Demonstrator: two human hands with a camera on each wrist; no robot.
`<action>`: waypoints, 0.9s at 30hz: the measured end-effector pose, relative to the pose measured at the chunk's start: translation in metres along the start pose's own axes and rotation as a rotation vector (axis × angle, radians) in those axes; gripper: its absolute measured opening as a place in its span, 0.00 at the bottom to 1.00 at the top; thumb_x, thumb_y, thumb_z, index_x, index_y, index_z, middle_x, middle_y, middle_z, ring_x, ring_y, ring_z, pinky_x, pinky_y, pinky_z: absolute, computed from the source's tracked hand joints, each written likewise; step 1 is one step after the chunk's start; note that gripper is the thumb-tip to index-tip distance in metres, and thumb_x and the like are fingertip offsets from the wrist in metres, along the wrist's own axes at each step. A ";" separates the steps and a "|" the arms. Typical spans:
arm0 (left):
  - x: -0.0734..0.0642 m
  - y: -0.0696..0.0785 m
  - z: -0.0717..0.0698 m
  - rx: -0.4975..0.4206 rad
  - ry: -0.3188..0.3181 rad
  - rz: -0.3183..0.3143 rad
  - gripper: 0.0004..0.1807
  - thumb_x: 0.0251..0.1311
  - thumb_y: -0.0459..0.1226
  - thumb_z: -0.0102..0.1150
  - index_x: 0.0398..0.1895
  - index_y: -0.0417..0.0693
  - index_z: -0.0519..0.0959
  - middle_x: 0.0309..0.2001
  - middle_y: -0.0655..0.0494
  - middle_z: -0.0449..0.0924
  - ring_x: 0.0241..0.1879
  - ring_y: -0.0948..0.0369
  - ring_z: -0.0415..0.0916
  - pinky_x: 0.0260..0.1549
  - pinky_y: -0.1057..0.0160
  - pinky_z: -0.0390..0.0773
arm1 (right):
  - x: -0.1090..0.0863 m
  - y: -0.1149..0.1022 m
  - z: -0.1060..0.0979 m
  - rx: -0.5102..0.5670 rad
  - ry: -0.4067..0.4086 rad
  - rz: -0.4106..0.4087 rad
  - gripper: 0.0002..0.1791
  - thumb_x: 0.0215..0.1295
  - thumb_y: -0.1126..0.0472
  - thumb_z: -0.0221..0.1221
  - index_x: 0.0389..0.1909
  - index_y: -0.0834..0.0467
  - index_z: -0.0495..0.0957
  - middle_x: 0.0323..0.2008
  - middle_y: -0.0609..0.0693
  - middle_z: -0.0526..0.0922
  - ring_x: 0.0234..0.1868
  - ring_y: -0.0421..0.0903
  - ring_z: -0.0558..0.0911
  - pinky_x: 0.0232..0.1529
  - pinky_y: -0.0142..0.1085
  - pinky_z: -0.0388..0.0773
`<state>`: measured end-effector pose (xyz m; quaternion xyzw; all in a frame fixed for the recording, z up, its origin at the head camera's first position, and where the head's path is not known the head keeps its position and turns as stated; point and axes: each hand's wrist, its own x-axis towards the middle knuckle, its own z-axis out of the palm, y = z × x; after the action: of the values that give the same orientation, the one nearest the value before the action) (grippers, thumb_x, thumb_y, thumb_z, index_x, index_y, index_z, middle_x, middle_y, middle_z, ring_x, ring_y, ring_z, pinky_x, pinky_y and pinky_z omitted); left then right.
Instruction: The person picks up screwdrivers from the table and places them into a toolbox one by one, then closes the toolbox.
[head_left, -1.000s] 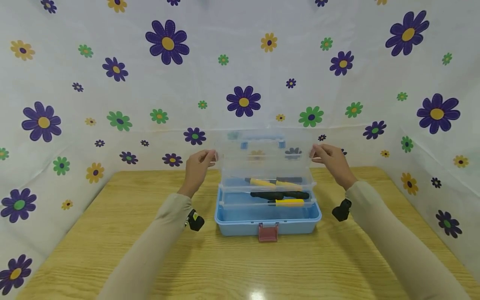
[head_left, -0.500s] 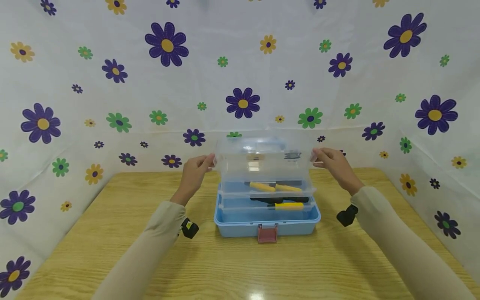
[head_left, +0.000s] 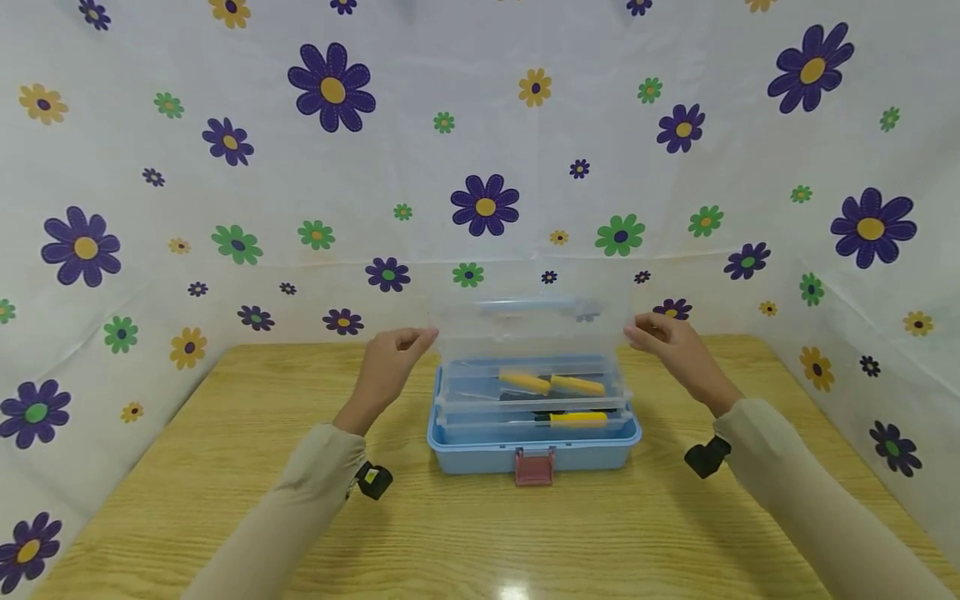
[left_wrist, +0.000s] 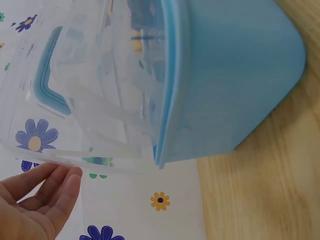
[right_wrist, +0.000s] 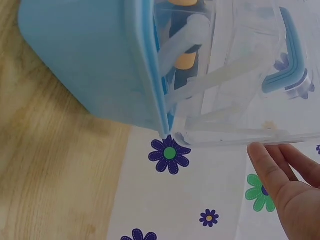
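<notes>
A light-blue toolbox (head_left: pixel 465 458) with a reddish front latch (head_left: pixel 534 468) stands on the table, its clear lid (head_left: pixel 525 337) raised at the back. My left hand (head_left: pixel 388 367) pinches the lid's left edge with thumb and fingertips. On the opposite edge, the fingertips of my right hand (head_left: pixel 682 354) hold the lid likewise. Both wrist views show fingertips against the lid's rim, below its blue handle (left_wrist: pixel 52 80). Translucent trays (head_left: pixel 465 400) inside carry yellow-handled tools (head_left: pixel 577 419), which look like screwdrivers; dark handles behind them are partly hidden by the trays.
The wood-grain table (head_left: pixel 285 417) extends on both sides and in front of the toolbox. A white flower-print cloth (head_left: pixel 420 108) hangs behind and along both sides. Small black cameras (head_left: pixel 373 481) are strapped to both wrists.
Both hands have come down and a little toward me with the lid, which tilts lower. The trays inside have sunk, covering more of the dark handles.
</notes>
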<state>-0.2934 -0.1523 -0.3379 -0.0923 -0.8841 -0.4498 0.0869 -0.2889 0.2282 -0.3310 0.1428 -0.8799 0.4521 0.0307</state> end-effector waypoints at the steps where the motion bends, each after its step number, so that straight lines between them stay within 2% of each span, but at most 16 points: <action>1: -0.002 -0.001 0.001 0.005 0.005 0.007 0.30 0.65 0.55 0.48 0.53 0.37 0.78 0.53 0.42 0.79 0.54 0.48 0.76 0.55 0.49 0.74 | -0.001 0.001 0.001 -0.011 0.003 0.003 0.30 0.71 0.47 0.48 0.61 0.68 0.66 0.56 0.66 0.74 0.55 0.62 0.76 0.60 0.56 0.68; 7: -0.015 -0.006 0.008 0.007 0.045 0.034 0.26 0.63 0.51 0.54 0.51 0.38 0.79 0.50 0.43 0.81 0.50 0.50 0.78 0.52 0.52 0.77 | -0.010 0.006 0.008 -0.036 0.021 -0.008 0.28 0.69 0.48 0.51 0.58 0.68 0.69 0.53 0.64 0.76 0.56 0.60 0.75 0.60 0.55 0.69; 14: -0.025 -0.009 0.016 -0.039 0.074 0.019 0.24 0.61 0.49 0.58 0.49 0.36 0.79 0.48 0.42 0.82 0.48 0.51 0.80 0.49 0.54 0.79 | -0.020 0.010 0.016 -0.014 0.036 -0.034 0.27 0.68 0.52 0.53 0.59 0.69 0.68 0.54 0.65 0.75 0.57 0.59 0.75 0.60 0.51 0.70; 20: -0.033 -0.012 0.020 -0.061 0.077 0.063 0.21 0.61 0.44 0.59 0.48 0.34 0.79 0.48 0.40 0.81 0.47 0.49 0.80 0.48 0.54 0.80 | -0.027 0.011 0.020 0.021 0.044 -0.031 0.27 0.67 0.54 0.56 0.59 0.68 0.67 0.56 0.65 0.74 0.58 0.59 0.74 0.58 0.46 0.72; 27: -0.045 -0.019 0.026 -0.023 0.104 0.133 0.20 0.59 0.43 0.61 0.46 0.35 0.80 0.46 0.42 0.81 0.47 0.50 0.79 0.48 0.53 0.80 | -0.035 0.018 0.024 0.030 0.032 -0.039 0.28 0.64 0.54 0.58 0.59 0.68 0.67 0.56 0.64 0.73 0.59 0.59 0.73 0.58 0.45 0.73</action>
<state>-0.2567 -0.1463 -0.3783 -0.1282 -0.8650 -0.4574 0.1613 -0.2586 0.2264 -0.3662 0.1532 -0.8694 0.4668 0.0517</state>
